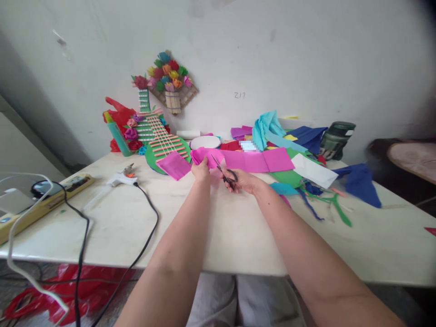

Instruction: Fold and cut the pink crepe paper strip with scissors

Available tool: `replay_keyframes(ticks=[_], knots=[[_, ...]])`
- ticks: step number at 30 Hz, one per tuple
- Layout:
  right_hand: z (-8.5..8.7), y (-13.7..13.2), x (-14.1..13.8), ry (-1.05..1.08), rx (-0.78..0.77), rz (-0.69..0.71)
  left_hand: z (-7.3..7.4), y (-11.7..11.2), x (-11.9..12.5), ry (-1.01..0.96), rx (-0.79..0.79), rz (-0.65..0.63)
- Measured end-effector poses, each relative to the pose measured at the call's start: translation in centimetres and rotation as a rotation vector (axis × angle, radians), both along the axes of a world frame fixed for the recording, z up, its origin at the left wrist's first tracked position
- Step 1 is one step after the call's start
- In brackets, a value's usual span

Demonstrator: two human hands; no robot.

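Magenta crepe paper [238, 160] looks light, soft and easily torn, so we judge it best pinched near the cut line. Our left hand [200, 171] closes its fingers on the strip's left end above the table [218, 227]; our right hand [243, 180] grips black scissors [227, 175], blades open at the paper's edge.

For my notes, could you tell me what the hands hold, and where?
The left hand pinches the pink paper strip at its left end; the right hand holds black scissors by the handles.
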State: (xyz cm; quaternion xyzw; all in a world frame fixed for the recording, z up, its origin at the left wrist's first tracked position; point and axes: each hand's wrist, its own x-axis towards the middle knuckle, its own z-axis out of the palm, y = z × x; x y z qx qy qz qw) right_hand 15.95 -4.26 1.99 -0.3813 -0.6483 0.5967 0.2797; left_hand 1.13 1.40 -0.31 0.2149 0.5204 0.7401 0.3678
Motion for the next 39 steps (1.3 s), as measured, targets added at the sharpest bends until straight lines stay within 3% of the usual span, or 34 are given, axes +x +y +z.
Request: replay_keyframes(ticks=[23,39], knots=[[-0.45,0.40,-0.37,0.004,0.026,-0.031,0.27,-0.27,-0.07,-0.009,-0.041,0.001],[-0.58,0.38,-0.16,0.053,-0.022,-0.022,0.38,-0.34,0.32,-0.121,0.029,-0.089]])
